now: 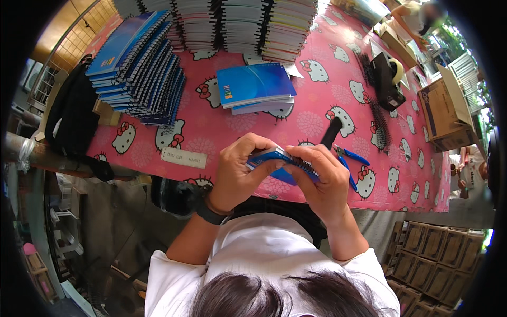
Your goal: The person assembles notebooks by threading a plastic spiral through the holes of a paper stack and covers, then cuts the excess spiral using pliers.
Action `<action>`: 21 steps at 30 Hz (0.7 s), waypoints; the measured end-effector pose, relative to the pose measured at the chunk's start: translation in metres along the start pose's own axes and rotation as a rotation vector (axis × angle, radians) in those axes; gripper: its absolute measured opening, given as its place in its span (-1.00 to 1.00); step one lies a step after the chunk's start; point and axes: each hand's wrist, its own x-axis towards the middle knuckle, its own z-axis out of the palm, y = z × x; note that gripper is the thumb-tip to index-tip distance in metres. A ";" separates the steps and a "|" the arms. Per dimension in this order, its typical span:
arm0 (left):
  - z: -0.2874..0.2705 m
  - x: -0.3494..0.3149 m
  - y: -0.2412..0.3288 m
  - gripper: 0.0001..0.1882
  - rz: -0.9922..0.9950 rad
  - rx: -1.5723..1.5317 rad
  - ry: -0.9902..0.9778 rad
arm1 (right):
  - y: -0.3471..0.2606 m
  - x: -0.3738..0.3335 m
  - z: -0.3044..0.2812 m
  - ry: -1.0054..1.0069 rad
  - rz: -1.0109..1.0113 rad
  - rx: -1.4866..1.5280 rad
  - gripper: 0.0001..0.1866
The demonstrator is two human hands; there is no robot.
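Observation:
Between my hands, just above the table's near edge, is a blue-covered notebook (282,175) tilted up, a black coil showing along its right side. My left hand (241,171) grips its left end with the thumb on the near face. My right hand (319,177) holds the coil side, fingers over the top. Beyond them lies a small stack of blue-covered books (257,84) with no coil visible on it. Blue-handled pliers (348,161) rest beside my right hand, close to a black-handled tool (331,132).
A tall pile of blue spiral notebooks (138,68) leans at the left, with high paper stacks (243,26) behind. A tape dispenser (388,79), loose black coils (378,124) and a cardboard box (447,108) are at the right. Another person (414,18) stands at the far right.

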 end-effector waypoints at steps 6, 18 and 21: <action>0.002 -0.005 0.001 -0.77 0.074 0.045 0.003 | 0.001 -0.007 0.002 -0.210 -0.034 -0.013 -0.33; -0.003 -0.011 0.011 -0.78 -0.050 -0.036 -0.046 | 0.019 0.013 0.011 -0.309 0.113 0.401 -0.07; -0.011 -0.007 0.015 -0.80 -0.111 -0.236 0.102 | 0.013 0.014 0.004 -0.144 0.084 0.291 -0.59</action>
